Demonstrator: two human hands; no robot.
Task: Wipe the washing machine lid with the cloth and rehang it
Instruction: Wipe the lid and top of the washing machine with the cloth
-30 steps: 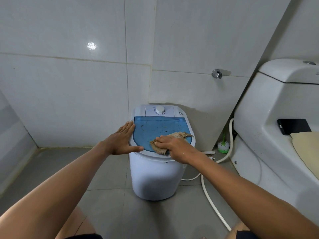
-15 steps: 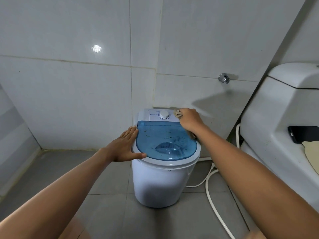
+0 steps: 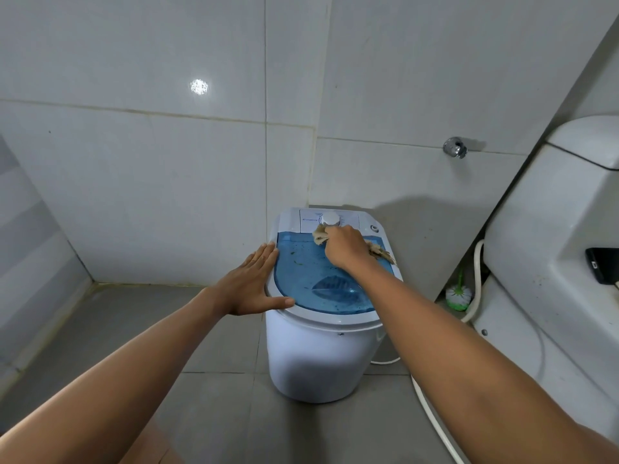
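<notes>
In a grey-tiled bathroom corner, the small washing machine (image 3: 321, 356) stands on the floor, the left hand (image 3: 252, 284) lying flat and open on its blue lid's (image 3: 321, 283) left rim while the right hand's (image 3: 345, 247) grip is closed around the tan cloth (image 3: 378, 251), pressing it to the lid's far end just below the dial (image 3: 330, 218).

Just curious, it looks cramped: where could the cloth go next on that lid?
The near blue lid, between the left hand and right forearm, is bare. The far edge is crowded: right hand, cloth, dial.
</notes>
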